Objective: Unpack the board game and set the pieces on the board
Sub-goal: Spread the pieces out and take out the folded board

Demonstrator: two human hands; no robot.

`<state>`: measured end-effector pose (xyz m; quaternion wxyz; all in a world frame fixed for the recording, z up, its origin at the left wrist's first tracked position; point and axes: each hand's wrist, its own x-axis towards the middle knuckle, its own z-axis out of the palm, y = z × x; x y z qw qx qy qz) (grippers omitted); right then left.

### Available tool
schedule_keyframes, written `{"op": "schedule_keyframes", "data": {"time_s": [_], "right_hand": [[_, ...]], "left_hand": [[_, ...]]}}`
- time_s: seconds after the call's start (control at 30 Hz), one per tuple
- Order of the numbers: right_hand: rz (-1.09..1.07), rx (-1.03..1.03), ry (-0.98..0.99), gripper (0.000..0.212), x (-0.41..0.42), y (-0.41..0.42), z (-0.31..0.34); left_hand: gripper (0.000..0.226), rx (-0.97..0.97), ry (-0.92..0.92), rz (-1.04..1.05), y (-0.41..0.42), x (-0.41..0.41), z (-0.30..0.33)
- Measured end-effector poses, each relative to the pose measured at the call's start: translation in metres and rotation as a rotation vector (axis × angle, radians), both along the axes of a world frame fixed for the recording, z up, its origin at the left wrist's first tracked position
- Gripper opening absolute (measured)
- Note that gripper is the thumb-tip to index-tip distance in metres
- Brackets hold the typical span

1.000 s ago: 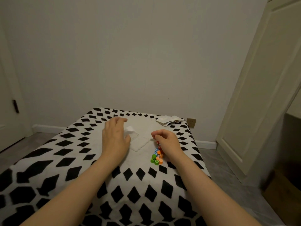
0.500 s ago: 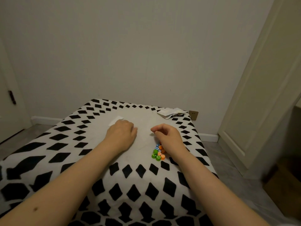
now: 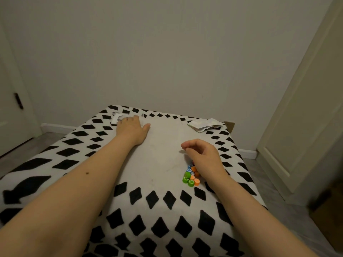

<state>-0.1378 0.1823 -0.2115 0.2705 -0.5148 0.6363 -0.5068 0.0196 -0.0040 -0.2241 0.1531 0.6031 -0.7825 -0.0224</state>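
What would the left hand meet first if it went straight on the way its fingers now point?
The left hand already rests on a pale flat item at the bed's far edge. Beyond that, probably only the wall, though depth is unclear.

Plain pale wall (image 3: 167, 52), cream door (image 3: 306, 127) at right, grey floor (image 3: 269, 173).

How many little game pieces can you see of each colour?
Green pieces: 3
Orange pieces: about 4
Blue pieces: about 2
Total: about 9 showing; the right hand hides more of the pile.
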Motion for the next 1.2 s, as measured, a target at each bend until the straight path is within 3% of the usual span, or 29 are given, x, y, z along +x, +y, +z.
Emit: {"op": "schedule_keyframes", "data": {"time_s": [0.3, 0.47, 0.6, 0.73, 0.87, 1.2], "right_hand": [[0.010, 0.012, 0.019, 0.024, 0.000, -0.004, -0.001], [0.006, 0.016, 0.000, 0.024, -0.001, -0.004, 0.000], [0.004, 0.021, -0.045, 0.025, -0.002, -0.002, 0.002], [-0.046, 0.017, -0.096, 0.027, -0.005, 0.004, 0.004], [-0.119, -0.005, -0.156, 0.025, -0.006, 0.012, 0.005], [-0.046, 0.023, 0.037, 0.017, -0.017, 0.039, -0.003]], "left_hand": [[0.076, -0.025, -0.006, 0.086, -0.061, 0.012, -0.011], [0.068, -0.113, 0.067, 0.067, -0.057, 0.013, -0.014], [0.046, -0.243, 0.211, -0.035, -0.019, 0.006, -0.001], [0.033, -0.126, 0.410, -0.251, 0.029, -0.008, 0.003], [0.019, -0.030, 0.425, -0.522, 0.082, -0.026, 0.006], [0.029, 0.077, 0.432, -0.609, 0.124, -0.045, 0.007]]}}
